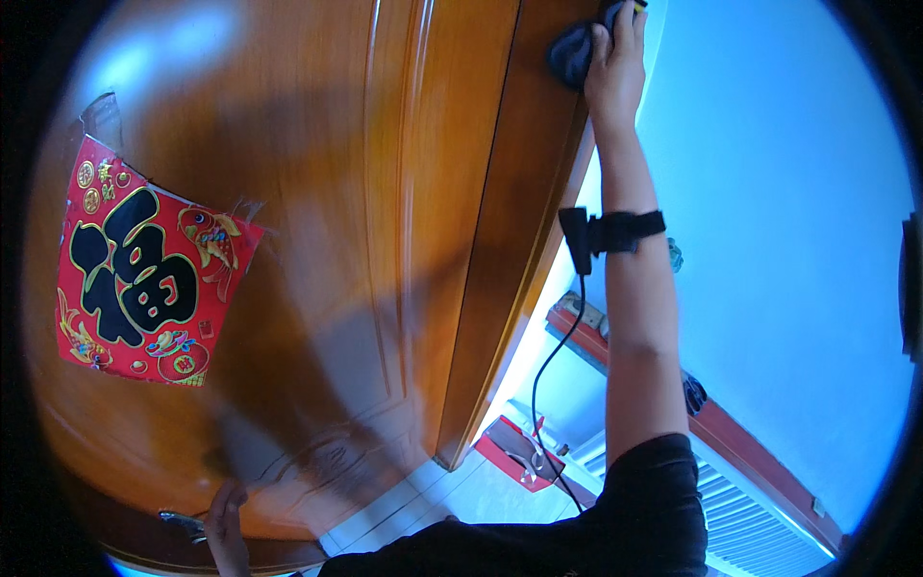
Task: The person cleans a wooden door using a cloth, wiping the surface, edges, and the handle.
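My right hand (617, 82) is raised to the top of the view. It is closed on a dark, soft-looking cloth (571, 54) with a touch of yellow at its upper end. The cloth lies against the brown wooden door frame (514, 183). A black strap with a small device (615, 231) circles my right forearm, and a black cable runs down from it. Low at the left, my left hand (227, 524) is beside the metal door handle (183, 525), fingers partly visible and appearing open against the wooden door (317, 240).
A red paper decoration (216, 308) with black lettering and gold fish is stuck on the door, its upper corner curling. At the right is a pale wall (788, 173). Below it are a red-brown ledge (760, 452), a white slatted panel (760, 524) and a red box (514, 457) on the tiled floor.
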`<state>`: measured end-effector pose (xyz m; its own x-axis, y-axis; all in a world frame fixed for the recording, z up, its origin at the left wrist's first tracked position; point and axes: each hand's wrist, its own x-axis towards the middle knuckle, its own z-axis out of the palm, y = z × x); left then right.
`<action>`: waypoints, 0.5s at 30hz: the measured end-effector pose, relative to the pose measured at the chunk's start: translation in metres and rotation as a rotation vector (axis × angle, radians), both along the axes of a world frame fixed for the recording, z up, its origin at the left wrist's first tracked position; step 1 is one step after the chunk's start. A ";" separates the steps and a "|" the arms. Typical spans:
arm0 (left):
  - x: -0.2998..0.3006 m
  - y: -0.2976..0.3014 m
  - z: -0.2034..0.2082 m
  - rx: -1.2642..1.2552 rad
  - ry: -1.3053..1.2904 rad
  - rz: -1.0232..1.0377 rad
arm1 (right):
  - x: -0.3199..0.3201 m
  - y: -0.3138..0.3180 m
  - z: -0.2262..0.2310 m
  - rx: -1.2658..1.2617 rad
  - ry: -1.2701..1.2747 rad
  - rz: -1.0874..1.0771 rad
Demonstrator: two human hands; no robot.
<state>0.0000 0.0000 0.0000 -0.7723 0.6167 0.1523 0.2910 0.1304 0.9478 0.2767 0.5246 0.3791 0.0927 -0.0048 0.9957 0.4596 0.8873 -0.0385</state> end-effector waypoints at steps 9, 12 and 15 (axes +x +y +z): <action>0.000 0.011 0.007 -0.061 0.081 -0.003 | -0.009 -0.025 -0.147 -0.011 0.008 -0.146; -0.001 0.013 0.021 -0.152 0.130 -0.012 | 0.001 -0.023 -0.150 0.021 -0.101 -0.269; -0.002 0.009 0.022 -0.121 0.125 -0.023 | -0.002 -0.030 -0.101 0.200 -0.271 -0.556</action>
<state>-0.0016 0.0091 0.0216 -0.7372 0.6539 0.1702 0.4103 0.2330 0.8817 0.2743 0.4948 0.2782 -0.2312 -0.1674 0.9584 0.8229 0.4919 0.2844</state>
